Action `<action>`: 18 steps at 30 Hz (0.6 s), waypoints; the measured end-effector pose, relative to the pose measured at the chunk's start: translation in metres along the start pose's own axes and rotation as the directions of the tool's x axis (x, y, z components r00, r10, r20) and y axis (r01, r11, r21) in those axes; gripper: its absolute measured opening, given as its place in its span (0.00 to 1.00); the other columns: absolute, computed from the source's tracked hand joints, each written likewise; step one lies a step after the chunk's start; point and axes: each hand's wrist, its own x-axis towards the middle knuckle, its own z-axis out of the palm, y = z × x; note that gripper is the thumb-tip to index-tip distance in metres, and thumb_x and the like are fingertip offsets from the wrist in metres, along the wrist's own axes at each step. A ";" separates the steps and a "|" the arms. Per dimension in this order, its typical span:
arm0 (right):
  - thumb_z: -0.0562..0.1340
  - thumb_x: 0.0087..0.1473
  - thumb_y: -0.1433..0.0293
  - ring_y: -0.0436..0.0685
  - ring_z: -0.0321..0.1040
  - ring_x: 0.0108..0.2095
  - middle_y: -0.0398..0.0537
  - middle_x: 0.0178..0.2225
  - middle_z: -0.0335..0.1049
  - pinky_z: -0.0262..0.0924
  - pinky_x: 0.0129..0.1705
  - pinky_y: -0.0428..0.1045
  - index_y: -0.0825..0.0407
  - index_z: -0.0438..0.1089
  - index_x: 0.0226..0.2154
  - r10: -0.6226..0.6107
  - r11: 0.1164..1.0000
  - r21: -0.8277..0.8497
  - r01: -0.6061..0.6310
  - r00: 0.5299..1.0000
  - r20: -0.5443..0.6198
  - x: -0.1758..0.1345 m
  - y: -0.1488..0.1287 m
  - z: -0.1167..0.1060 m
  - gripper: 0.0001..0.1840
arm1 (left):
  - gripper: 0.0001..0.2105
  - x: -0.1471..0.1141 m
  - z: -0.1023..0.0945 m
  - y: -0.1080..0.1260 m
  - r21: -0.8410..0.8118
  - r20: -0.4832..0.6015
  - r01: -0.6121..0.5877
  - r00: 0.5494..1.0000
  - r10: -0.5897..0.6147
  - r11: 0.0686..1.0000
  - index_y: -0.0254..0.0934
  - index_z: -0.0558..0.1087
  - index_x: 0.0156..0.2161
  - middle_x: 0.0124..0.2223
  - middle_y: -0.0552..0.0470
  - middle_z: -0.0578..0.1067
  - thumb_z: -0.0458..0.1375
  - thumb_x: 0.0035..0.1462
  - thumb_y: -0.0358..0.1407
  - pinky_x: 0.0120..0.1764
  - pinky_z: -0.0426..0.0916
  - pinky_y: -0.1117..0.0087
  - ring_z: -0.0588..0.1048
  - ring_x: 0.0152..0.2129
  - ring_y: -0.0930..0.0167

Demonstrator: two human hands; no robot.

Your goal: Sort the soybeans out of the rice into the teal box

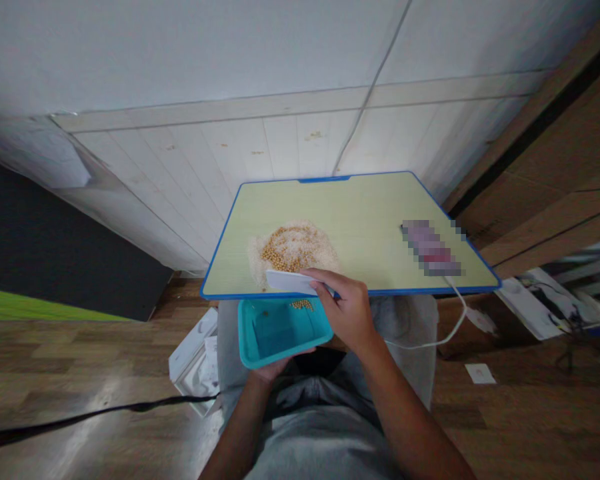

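Note:
My right hand [349, 305] is closed on a flat white card-like piece [290, 282], with the thumb and fingers at its right end. The piece stands on edge at the near side of a mixed pile of round yellow beans [274, 250] and pale rice-like grains [323, 248]. Just below the table's front edge, a teal plastic tray [275, 361] is held from underneath by my left hand [275, 369], whose fingers are mostly hidden. A small cluster of beans [301, 305] lies inside the tray near its far right side.
The pile rests on a pale yellow folding table [365, 207] with a blue rim. A blurred-out flat object [431, 248] lies at the right, with a white cable [460, 320] hanging from it. White boxes [195, 360] sit on the wooden floor at left. A wall stands behind.

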 end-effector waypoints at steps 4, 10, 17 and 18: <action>0.69 0.82 0.74 0.63 0.98 0.58 0.44 0.58 0.98 0.91 0.65 0.54 0.34 0.96 0.63 -0.015 1.000 -0.007 0.015 0.998 0.060 0.008 0.001 0.012 0.24 | 0.36 -0.001 -0.027 0.007 -0.037 0.143 -0.048 0.988 0.053 0.998 0.63 0.88 0.77 0.86 0.59 0.78 0.50 0.81 0.68 0.84 0.54 0.11 0.61 0.91 0.30; 0.69 0.81 0.76 0.61 0.98 0.59 0.44 0.59 0.98 0.91 0.64 0.53 0.36 0.96 0.63 0.019 1.000 -0.022 -0.016 0.990 0.138 0.013 0.001 0.032 0.24 | 0.39 -0.002 -0.054 0.015 -0.167 0.307 -0.039 0.947 0.090 0.985 0.62 0.76 0.87 0.91 0.52 0.71 0.48 0.83 0.69 0.83 0.50 0.06 0.62 0.90 0.29; 0.66 0.81 0.77 0.58 0.98 0.57 0.47 0.58 0.99 0.90 0.62 0.51 0.42 0.95 0.63 -0.007 1.000 -0.004 0.008 0.982 0.191 0.015 0.000 0.052 0.24 | 0.37 -0.001 -0.075 0.019 -0.191 0.396 -0.049 0.910 0.123 0.980 0.58 0.74 0.88 0.93 0.50 0.68 0.47 0.88 0.65 0.85 0.54 0.13 0.64 0.90 0.37; 0.66 0.81 0.77 0.58 0.98 0.57 0.46 0.58 0.99 0.90 0.62 0.51 0.41 0.95 0.63 -0.008 1.000 -0.005 0.009 0.980 0.197 0.015 0.000 0.055 0.24 | 0.37 -0.001 -0.075 0.020 -0.194 0.396 -0.057 0.909 0.131 0.979 0.58 0.75 0.88 0.93 0.50 0.69 0.47 0.88 0.65 0.85 0.55 0.14 0.65 0.90 0.37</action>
